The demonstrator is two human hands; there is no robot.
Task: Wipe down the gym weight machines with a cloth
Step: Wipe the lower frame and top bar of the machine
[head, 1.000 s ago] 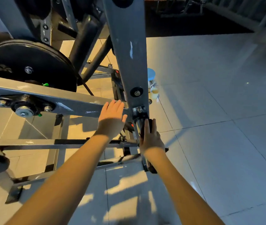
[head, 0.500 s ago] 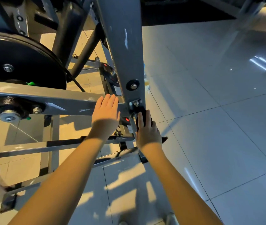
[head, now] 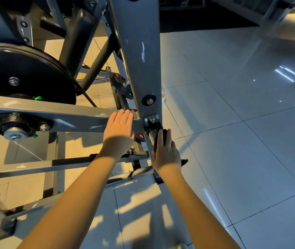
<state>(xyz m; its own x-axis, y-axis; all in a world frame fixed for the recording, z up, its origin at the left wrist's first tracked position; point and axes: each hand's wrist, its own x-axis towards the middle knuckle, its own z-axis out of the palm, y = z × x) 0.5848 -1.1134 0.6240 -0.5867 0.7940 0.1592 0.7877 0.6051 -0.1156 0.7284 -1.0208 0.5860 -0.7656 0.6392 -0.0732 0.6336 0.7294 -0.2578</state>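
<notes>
A dark bunched cloth sits against the short chrome rod below the grey steel upright. The right hand presses it there, fingers straight. The left hand lies flat, unclenched, on the grey horizontal beam, a black round weight plate beyond

Frame: matt grey, with white scuffs and chips in the paint.
Disc: black, with a faint sheen along its rim.
Bolts: bright silver on black hubs.
Clip: vivid green.
Tag: red on black.
Cloth: dark, perhaps black; the shade makes it hard to tell.
Floor: glossy pale grey tiles in a grid of thin dark lines, tinted warm tan at the left.
Mat: black.
</notes>
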